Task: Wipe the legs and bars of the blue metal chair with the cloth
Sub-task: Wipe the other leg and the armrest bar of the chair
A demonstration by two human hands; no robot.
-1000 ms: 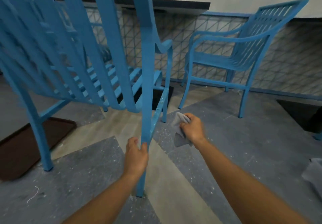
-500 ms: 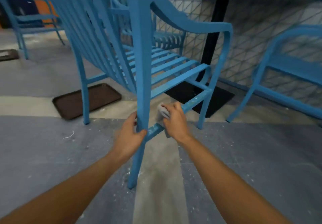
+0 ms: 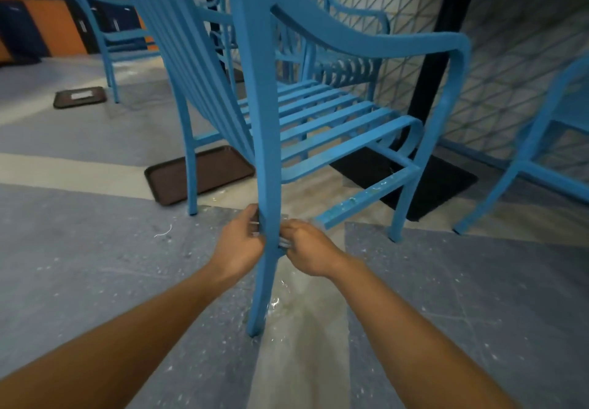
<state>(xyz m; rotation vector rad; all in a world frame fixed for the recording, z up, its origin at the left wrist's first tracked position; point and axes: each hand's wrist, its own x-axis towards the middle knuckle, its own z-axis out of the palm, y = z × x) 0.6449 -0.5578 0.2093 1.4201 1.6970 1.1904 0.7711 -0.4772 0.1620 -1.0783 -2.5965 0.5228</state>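
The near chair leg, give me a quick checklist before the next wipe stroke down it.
1. Left hand on the near leg: ok, fingers wrap it from the left.
2. Right hand on the leg: ok, pressed in from the right.
3. Cloth between hands and leg: cannot tell, only a grey sliver shows.
4. Leg's foot on the floor: ok, it looks planted.
5. Path below the hands: ok, bare leg down to the foot.
6. Side bar clean: not ok, white specks remain.
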